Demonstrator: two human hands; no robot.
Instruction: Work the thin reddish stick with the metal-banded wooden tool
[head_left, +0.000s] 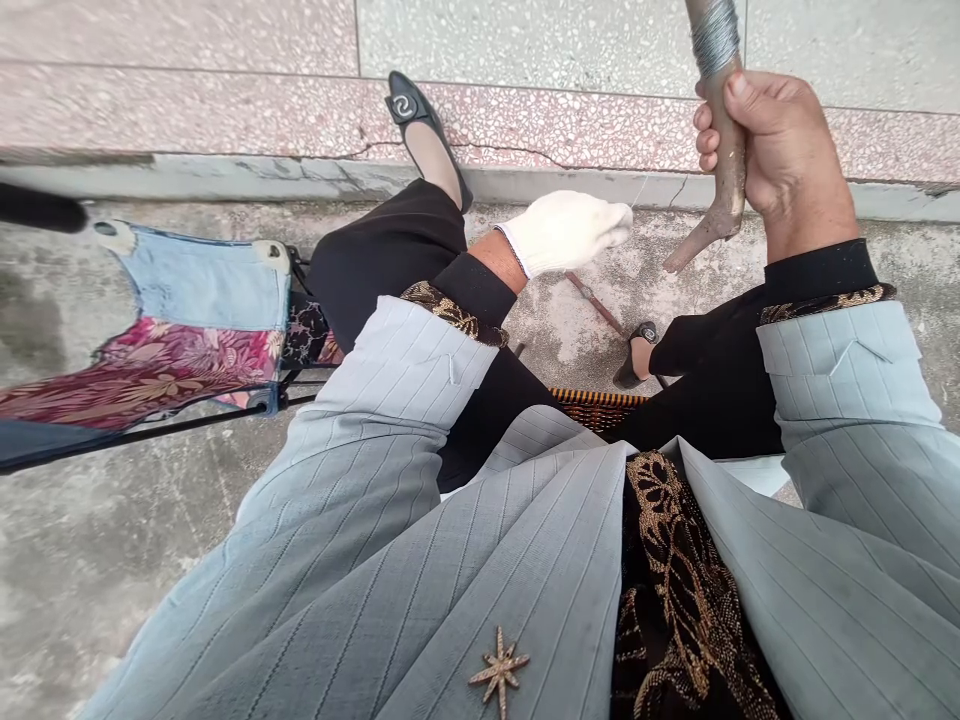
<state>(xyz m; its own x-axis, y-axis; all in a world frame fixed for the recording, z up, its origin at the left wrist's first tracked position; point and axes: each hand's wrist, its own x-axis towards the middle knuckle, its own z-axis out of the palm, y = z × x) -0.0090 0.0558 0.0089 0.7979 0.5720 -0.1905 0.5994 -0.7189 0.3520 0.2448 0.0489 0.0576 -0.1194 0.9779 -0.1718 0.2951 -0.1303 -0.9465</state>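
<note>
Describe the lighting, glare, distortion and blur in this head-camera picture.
Head view: soft, even light, no glare on the white knit glove; wide-angle stretching swells the pale striped sleeve nearest the lens; the top edge cuts off the wire-wrapped rod in the right hand; a dark object at the left edge looks blurred.

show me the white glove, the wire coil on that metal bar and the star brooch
white glove (564,233): head view, point on the back of the glove
wire coil (714,35): head view, point on the middle of the coil
star brooch (499,672): head view, point on its centre
</note>
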